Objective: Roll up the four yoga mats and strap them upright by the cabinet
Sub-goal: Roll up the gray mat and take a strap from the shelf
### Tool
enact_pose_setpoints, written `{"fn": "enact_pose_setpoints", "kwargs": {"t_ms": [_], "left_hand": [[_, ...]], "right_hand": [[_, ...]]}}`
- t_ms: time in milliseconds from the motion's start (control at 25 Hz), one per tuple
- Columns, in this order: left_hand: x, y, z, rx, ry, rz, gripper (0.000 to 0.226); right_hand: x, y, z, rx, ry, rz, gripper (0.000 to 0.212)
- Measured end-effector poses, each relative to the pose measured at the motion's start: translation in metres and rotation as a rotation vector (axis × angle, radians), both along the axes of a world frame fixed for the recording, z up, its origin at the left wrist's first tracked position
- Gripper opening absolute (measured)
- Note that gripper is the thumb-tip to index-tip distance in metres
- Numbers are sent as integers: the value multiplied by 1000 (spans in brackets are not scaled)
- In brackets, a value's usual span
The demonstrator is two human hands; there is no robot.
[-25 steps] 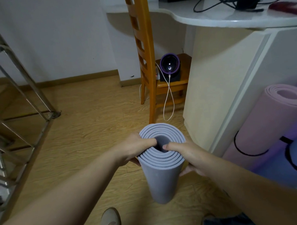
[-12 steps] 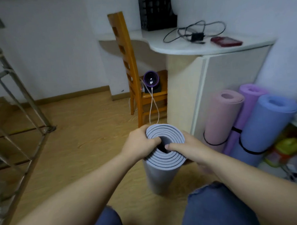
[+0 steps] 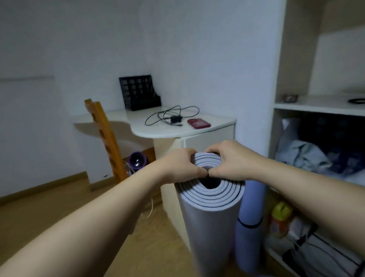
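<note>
I see the rolled mat (image 3: 211, 224) as pale grey-lilac, its end a spiral of thin dark lines. Second mat (image 3: 252, 200) blue-violet, strap (image 3: 249, 225) black. Chair (image 3: 107, 136) orange-brown wood, desk top (image 3: 156, 132) white, file rack (image 3: 138, 92) black grid, cable (image 3: 170, 115) black, flat case (image 3: 198, 123) dark red, round gadget (image 3: 137, 160) purple, floor (image 3: 150, 253) tan wood grain, bottle (image 3: 280, 217) yellow-green over orange.
</note>
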State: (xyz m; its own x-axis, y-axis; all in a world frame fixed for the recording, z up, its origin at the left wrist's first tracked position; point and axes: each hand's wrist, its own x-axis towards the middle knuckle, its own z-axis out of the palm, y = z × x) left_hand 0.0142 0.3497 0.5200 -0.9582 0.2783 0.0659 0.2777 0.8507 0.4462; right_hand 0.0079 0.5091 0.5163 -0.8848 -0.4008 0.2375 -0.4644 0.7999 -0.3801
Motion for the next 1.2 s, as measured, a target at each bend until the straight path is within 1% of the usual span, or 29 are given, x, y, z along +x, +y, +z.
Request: {"fn": "enact_pose_setpoints", "kwargs": {"t_ms": [120, 200, 280, 360, 400, 440, 560, 640, 680, 760, 840, 880, 960, 1000, 1080, 1160, 1200], "left_hand": [[-22, 39, 30, -146, 49, -124, 33], [-39, 63, 45, -206, 92, -210, 25], [-57, 90, 62, -210, 106, -275, 20], [-74, 111, 75, -168, 101, -297, 23], [-84, 120, 80, -151, 104, -294, 25], [-94, 131, 85, -134, 111, -293, 26], [-125, 164, 95, -75, 116, -302, 28], [-143, 187, 98, -59, 118, -310, 28], [-151, 199, 99, -61, 123, -315, 29], [-168, 218, 100, -63, 133, -323, 28], [-181, 230, 101, -54, 121, -326, 29], [-188, 236, 101, -52, 113, -326, 29], [-201, 242, 101, -35, 90, -324, 28], [-206, 243, 100, -20, 76, -326, 28], [-216, 243, 97, 8, 49, -330, 27], [-223, 240, 94, 32, 24, -337, 29], [-225, 239, 93, 40, 16, -341, 29]], "right_hand": [[-7, 38, 15, -89, 12, -113, 31], [-14, 64, 25, -170, -7, -160, 34], [-22, 94, 38, -265, -59, -178, 32], [-32, 125, 48, -424, -124, -192, 25], [-37, 141, 52, -493, -134, -216, 26], [-43, 157, 55, -519, -122, -256, 29], [-65, 202, 61, -435, -31, -415, 43], [-86, 234, 65, -380, 51, -510, 46], [-98, 251, 66, -301, 106, -582, 45], [-126, 286, 63, -66, 191, -730, 43], [-151, 314, 55, 114, 163, -844, 56], [-162, 326, 52, 153, 121, -895, 63], [-181, 344, 45, 168, 8, -977, 73], [-189, 351, 42, 167, -42, -1009, 76], [-196, 360, 40, 220, -98, -1034, 72], [-198, 359, 42, 285, -31, -1001, 58], [-199, 358, 42, 273, 32, -971, 49]]}}
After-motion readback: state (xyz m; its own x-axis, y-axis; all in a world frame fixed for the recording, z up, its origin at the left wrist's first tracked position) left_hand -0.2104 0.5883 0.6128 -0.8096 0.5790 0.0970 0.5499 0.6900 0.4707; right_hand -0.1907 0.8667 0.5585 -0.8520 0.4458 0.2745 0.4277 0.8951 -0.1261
